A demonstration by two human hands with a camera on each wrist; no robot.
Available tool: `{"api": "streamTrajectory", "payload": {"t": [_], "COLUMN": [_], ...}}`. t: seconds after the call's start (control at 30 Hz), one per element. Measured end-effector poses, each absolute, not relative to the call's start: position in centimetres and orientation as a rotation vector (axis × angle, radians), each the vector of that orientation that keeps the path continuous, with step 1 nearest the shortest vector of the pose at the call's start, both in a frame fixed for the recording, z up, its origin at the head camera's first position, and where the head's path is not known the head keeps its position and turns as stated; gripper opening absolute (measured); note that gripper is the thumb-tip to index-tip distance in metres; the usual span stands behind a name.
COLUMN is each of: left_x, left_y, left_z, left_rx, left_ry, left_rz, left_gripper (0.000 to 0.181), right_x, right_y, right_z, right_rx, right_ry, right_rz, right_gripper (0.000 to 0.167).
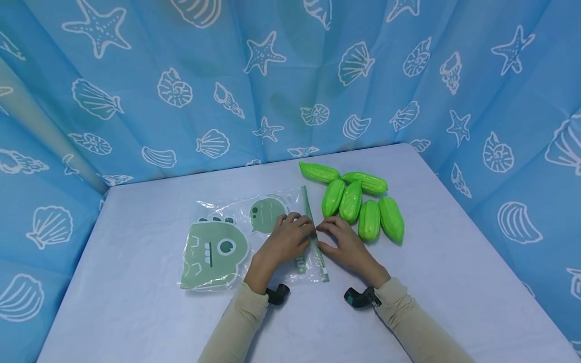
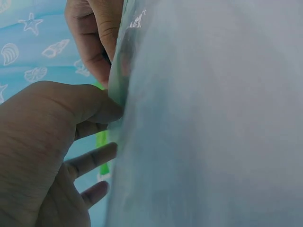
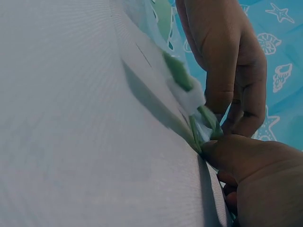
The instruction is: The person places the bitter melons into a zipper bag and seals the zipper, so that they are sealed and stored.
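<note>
A clear plastic zip bag (image 1: 247, 252) with a green cartoon monster print lies flat on the table, its green-edged mouth (image 1: 321, 259) facing right. At that mouth, my left hand (image 1: 288, 239) pinches the edge between thumb and finger; the left wrist view shows this left hand (image 2: 61, 123) close up. From the other side, my right hand (image 1: 347, 249) pinches the same strip, and in the right wrist view the right thumb (image 3: 227, 149) presses on the green edge. Just beyond the right hand lie several bright green, ridged, gourd-shaped vegetables (image 1: 369, 221).
A white cloth covers the table (image 1: 136, 312). Blue curtains (image 1: 290, 65) with white shell and starfish prints stand behind it and along both sides. Each wrist carries a black camera, such as the right one (image 1: 358, 297).
</note>
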State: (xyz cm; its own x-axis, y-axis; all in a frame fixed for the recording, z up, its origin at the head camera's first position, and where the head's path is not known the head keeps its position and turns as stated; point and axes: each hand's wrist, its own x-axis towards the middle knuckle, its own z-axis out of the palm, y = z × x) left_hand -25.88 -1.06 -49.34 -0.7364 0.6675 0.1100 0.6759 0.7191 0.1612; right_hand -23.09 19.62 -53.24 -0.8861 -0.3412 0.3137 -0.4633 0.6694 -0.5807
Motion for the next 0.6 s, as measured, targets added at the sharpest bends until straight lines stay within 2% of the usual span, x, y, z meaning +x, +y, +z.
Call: {"api": "streamTrajectory", "payload": {"t": [0.2, 0.43, 0.6], "left_x": [-25.8, -25.5, -25.4], "left_y": [-1.1, -1.9, -2.8], "left_z": [-49.5, -48.1, -47.2], "left_rx": [-1.092, -1.053, -1.028], "left_ry": [-2.835, -2.814, -2.760], "left_rz": [-0.304, -0.312, -0.307], "left_gripper": [0.010, 0.021, 0.012], "right_x": [-23.0, -22.9, -23.0], "right_y": [19.6, 19.5, 19.6], "right_z": [-53.6, -53.6, -53.5], "right_rx": [0.671, 0.674, 0.717], "right_ry": [-2.686, -2.680, -2.655], "right_rz": [1.013, 1.015, 0.980], "right_gripper": [0.038, 0.046, 0.048]}}
